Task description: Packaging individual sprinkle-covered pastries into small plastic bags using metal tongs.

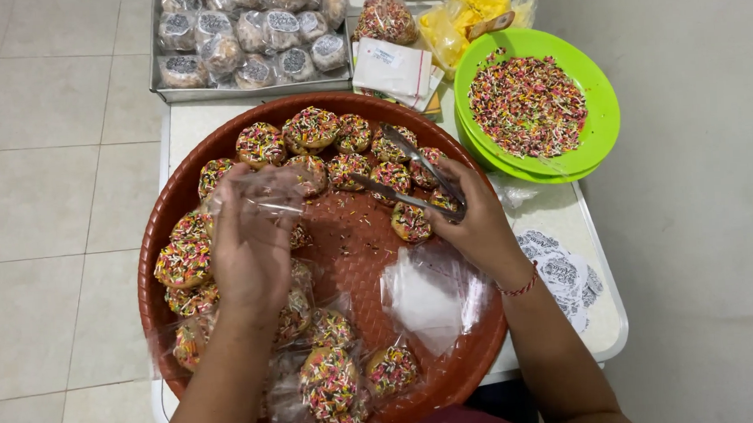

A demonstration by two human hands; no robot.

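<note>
Grip on tongs (409,172), doughnuts (340,145) around.

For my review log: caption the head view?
Left hand holds clear bag; right hand holds tongs over sprinkled doughnuts.

Round tray (221,150): reddish-brown, fine grid texture. Doughnuts (311,127): covered in multicolour sprinkles, red, green, yellow, white, pink. Bowl (600,100): bright green, filled with the same mixed sprinkles. Tongs (408,163): silver metal. Small bags (427,298): clear. Worktop (563,220): white. Floor (46,209): pale cream tiles. Wrist thread (519,288): red.
</note>
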